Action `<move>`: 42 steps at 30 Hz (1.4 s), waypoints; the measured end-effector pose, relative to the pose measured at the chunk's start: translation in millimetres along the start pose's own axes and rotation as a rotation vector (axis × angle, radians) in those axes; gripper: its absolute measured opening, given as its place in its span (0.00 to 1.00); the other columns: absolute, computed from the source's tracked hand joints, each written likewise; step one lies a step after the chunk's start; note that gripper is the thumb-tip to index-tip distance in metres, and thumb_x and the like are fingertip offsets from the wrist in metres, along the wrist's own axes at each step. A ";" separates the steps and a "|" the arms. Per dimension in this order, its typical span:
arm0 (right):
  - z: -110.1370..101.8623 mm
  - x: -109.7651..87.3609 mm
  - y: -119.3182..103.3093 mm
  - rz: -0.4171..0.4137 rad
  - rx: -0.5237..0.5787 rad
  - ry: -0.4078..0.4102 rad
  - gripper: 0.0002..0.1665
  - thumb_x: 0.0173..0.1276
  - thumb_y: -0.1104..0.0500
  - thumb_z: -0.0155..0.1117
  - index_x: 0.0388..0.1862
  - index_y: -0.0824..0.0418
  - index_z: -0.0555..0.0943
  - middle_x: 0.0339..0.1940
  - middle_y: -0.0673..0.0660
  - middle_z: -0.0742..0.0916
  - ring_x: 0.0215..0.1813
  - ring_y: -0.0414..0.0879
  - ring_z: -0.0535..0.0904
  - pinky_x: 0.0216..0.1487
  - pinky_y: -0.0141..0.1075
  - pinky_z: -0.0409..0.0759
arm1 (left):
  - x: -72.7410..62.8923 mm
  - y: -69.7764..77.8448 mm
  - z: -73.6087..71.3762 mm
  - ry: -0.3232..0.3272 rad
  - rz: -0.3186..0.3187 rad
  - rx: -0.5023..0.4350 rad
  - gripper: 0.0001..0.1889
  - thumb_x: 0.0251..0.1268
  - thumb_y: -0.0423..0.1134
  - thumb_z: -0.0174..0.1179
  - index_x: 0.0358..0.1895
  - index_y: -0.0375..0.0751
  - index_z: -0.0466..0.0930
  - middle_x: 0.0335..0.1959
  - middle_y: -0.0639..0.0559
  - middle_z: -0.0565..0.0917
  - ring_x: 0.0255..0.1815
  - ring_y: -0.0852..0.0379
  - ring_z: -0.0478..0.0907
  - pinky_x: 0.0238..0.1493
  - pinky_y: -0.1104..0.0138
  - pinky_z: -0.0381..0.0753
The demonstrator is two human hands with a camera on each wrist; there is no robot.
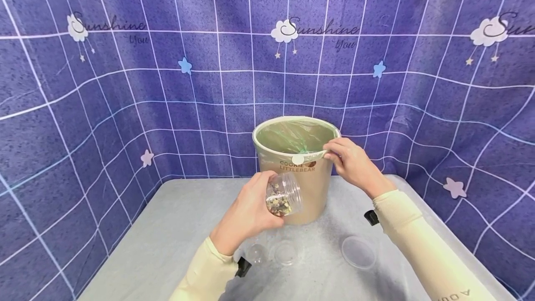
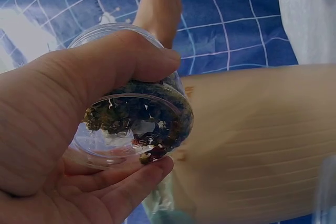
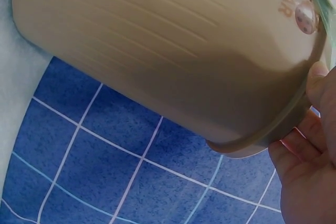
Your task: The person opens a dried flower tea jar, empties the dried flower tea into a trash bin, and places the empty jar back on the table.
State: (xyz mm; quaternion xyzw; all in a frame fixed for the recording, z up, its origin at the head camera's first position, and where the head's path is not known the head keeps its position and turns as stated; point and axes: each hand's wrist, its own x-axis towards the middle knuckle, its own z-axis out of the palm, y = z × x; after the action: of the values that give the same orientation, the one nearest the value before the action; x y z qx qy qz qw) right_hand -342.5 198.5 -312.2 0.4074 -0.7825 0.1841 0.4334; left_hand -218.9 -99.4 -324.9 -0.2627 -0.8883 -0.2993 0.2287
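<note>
My left hand [image 1: 249, 208] grips a clear plastic jar [image 1: 292, 189], tilted with its mouth to the right, in front of the trash can [image 1: 311, 194]. Dried bits [image 2: 168, 124], greenish, yellowish and dark, lie inside against the jar's lower side. In the left wrist view, the thumb crosses the jar's wall and the other fingers lie beneath it. The beige can stands upright, lined with a thin green bag [image 1: 288, 136]. At its right side my right hand [image 1: 353, 161] pinches the rim [image 3: 262, 140], thumb outside it; part of the fingers is hidden.
On the grey tabletop [image 1: 167, 226], a clear round lid [image 1: 358, 252] lies at front right. Two smaller clear round pieces [image 1: 286, 252] lie below the jar, near my left wrist. A blue grid-patterned curtain [image 1: 225, 82] surrounds the table at the back and sides.
</note>
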 end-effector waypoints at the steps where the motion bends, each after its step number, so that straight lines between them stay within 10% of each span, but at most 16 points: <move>1: 0.3 0.2 -0.4 -0.002 0.001 0.002 0.09 0.63 0.67 0.73 0.43 0.67 0.85 0.43 0.63 0.87 0.50 0.59 0.83 0.55 0.54 0.81 | 1.8 0.0 -1.9 0.005 0.006 0.003 0.48 0.24 0.37 0.82 0.62 0.40 0.73 0.55 0.48 0.80 0.54 0.50 0.79 0.59 0.56 0.81; 42: 1.6 -0.3 -4.6 0.012 -0.019 0.005 0.08 0.65 0.68 0.72 0.42 0.67 0.84 0.42 0.62 0.87 0.49 0.59 0.82 0.54 0.53 0.80 | 75.0 10.3 -50.7 0.134 0.013 0.112 0.47 0.31 0.41 0.82 0.65 0.35 0.73 0.53 0.42 0.81 0.55 0.44 0.79 0.59 0.53 0.79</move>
State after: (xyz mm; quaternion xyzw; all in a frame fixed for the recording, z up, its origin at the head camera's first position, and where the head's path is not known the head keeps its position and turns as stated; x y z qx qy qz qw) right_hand -339.6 194.9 -313.6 0.3981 -0.7855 0.1806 0.4380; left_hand -256.8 -100.6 -242.1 -0.2349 -0.8845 -0.2647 0.3039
